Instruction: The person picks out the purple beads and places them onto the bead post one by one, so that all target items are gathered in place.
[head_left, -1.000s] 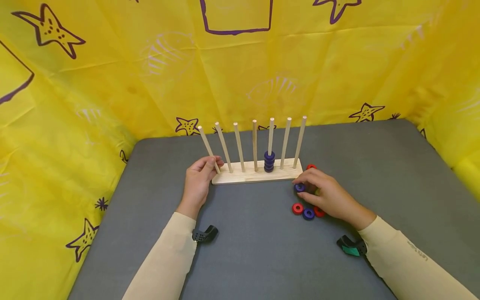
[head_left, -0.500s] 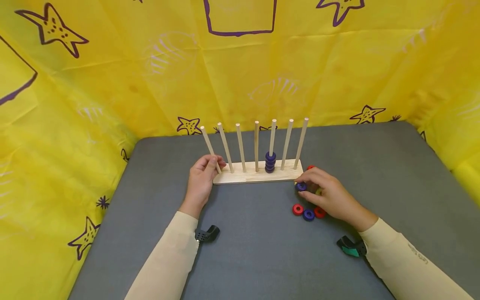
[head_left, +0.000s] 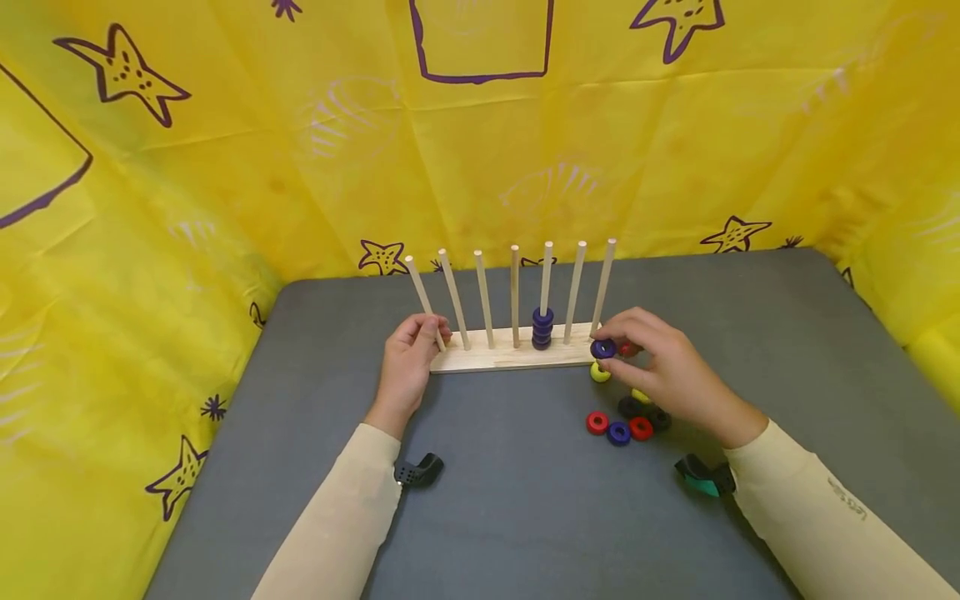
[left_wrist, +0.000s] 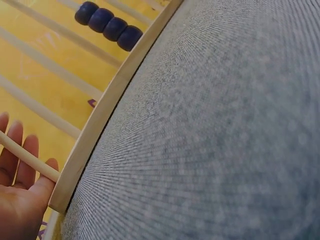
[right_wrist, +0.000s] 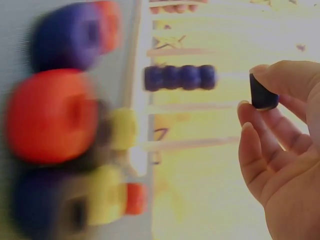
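Between my right fingers (right_wrist: 287,76) the ring (right_wrist: 261,95) is dark blue, matching the stacked rings (head_left: 542,330) on the rack (head_left: 491,359) — pale, lightly grained wood. Loose rings (head_left: 597,431) are red, blue, yellow and black. The counter (head_left: 510,500) is finely ribbed grey; the cloth (head_left: 450,150) is yellow, printed with purple-outlined starfish (head_left: 135,77) and whitish fish (head_left: 337,121). My sleeves (head_left: 333,508) are cream, the wrist mounts (head_left: 411,473) black — one green-patched.

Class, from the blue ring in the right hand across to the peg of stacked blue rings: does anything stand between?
Yes: in the head view, a bare peg, second from the right, stands between the held blue ring and the stacked blue rings. Nothing visible covers the top of the stack's peg.
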